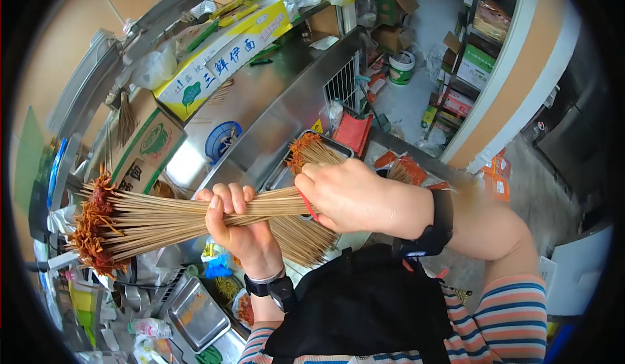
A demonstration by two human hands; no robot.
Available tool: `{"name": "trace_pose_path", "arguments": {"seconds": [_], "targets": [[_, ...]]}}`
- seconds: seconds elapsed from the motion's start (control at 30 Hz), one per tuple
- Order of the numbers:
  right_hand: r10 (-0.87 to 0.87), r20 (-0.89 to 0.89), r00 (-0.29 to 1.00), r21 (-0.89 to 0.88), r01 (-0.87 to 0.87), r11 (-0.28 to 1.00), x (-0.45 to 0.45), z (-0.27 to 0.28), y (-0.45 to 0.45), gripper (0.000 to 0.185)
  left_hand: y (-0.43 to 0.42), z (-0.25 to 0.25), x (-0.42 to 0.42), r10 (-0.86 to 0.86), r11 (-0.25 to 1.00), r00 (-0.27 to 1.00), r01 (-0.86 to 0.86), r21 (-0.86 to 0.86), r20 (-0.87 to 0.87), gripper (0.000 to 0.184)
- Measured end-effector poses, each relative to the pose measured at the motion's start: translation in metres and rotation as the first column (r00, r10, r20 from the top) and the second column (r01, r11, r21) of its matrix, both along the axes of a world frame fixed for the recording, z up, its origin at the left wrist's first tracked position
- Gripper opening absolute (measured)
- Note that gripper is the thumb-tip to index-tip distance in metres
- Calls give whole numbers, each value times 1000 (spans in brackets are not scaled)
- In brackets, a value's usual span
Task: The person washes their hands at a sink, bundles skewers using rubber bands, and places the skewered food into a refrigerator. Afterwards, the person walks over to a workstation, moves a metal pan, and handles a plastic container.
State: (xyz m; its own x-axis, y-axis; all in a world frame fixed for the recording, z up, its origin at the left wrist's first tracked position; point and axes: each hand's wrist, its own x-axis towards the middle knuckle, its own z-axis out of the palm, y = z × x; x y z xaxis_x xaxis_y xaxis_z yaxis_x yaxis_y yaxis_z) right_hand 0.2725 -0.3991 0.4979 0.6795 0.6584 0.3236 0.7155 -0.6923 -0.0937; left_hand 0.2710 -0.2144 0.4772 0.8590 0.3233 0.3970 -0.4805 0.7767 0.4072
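Note:
A thick bundle of skewers [172, 219] lies almost level across the view, with reddish seasoned food pieces [97, 227] on its left end. My left hand [241, 224] is wrapped round the bare sticks near their middle. At the right end of the sticks, my right hand [342, 195] is closed, with a thin red band [308, 206] showing by its fingers. Whether the band goes all the way round the bundle is hidden. Below are more bare sticks [305, 242]. Behind my right hand, another bundle of loaded skewers [311, 152] rests on a metal tray [342, 147].
A yellow and white noodle box [224, 58] and a brown carton [144, 149] stand by the steel counter [260, 123]. An oblong metal tray [198, 315] is at lower left. A white bucket [402, 68] and a shelf with boxes [475, 65] are farther back.

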Motion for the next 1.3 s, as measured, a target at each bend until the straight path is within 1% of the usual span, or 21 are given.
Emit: {"name": "trace_pose_path", "arguments": {"seconds": [0.13, 0.17, 0.2, 0.27, 0.3, 0.33, 0.37, 0.4, 0.47, 0.5, 0.63, 0.7, 0.83, 0.97, 1.07, 1.13, 1.17, 1.2, 1.23, 1.27, 1.3], "targets": [[53, -81, 995, -129, -63, 990, 6, -2, 5, 46, 7, 3, -10, 60, 998, 998, -60, -8, 5, 11], [91, -106, 990, -58, -97, 994, 7, -6, 8, 47, 11, 3, -13, 60, 998, 998, -60, -21, 20, 10], [103, -107, 989, -67, -111, 992, 8, -6, 11, 47, 15, 3, -15, 74, 997, 997, -74, -30, 19, 10], [141, -206, 968, 138, -114, 984, 7, -8, 22, 43, 26, 3, -17, -25, 988, 996, 38, -148, 89, 9], [158, -196, 968, 135, -133, 982, 4, -10, 27, 43, 31, 4, -19, -58, 973, 992, 81, -214, 112, 7], [235, -259, 937, 363, -131, 923, -1, -14, 31, 43, 35, 4, -21, -38, 974, 992, 64, -217, 120, 7], [324, -306, 895, 571, -100, 815, -7, -17, 34, 43, 41, 2, -24, -107, 946, 984, 145, -288, 144, 8], [340, -302, 891, 570, -117, 813, -12, -18, 38, 43, 45, 2, -26, -176, 907, 969, 227, -354, 171, 8], [487, -412, 770, 752, -14, 658, -21, -21, 43, 48, 50, 0, -32, -184, 883, 969, 237, -406, 164, 13], [514, -446, 733, 759, 4, 651, -22, -24, 45, 53, 51, -2, -33, -180, 874, 973, 224, -431, 142, 11], [553, -532, 641, 762, 77, 643, -26, -23, 53, 50, 61, -1, -38, -143, 877, 985, 169, -450, 93, 12], [582, -638, 504, 725, 137, 676, -27, -23, 56, 49, 66, -2, -44, -117, 891, 991, 137, -434, 72, 12], [660, -641, 392, 744, 103, 661, -24, -27, 61, 53, 74, 1, -50, -106, 890, 990, 135, -436, 90, 16], [641, -683, 351, 708, 101, 699, -18, -35, 69, 56, 76, 2, -53, -100, 878, 989, 138, -458, 106, 15], [762, -606, 231, 795, 213, 568, -23, -45, 81, 57, 80, 1, -54, -114, 853, 985, 163, -496, 128, 15], [710, -587, 389, 788, 74, 611, -20, -50, 92, 58, 81, -2, -57, -127, 835, 982, 181, -520, 138, 15], [714, -589, 378, 788, 70, 612, -17, -52, 97, 58, 78, -2, -59, -184, 782, 972, 234, -578, 146, 15], [711, -471, 522, 799, -90, 595, -12, -53, 101, 56, 75, -4, -61, -240, 720, 958, 284, -633, 157, 14], [701, -325, 635, 775, -246, 582, -6, -56, 106, 54, 73, -11, -61, -214, 772, 970, 239, -589, 114, 13], [705, -330, 627, 773, -248, 583, 4, -60, 113, 54, 68, -12, -62, -223, 784, 974, 196, -589, 29, 12], [734, -225, 640, 785, -327, 526, 18, -64, 120, 52, 65, -14, -64, -236, 793, 972, 200, -576, 13, 12]]}}
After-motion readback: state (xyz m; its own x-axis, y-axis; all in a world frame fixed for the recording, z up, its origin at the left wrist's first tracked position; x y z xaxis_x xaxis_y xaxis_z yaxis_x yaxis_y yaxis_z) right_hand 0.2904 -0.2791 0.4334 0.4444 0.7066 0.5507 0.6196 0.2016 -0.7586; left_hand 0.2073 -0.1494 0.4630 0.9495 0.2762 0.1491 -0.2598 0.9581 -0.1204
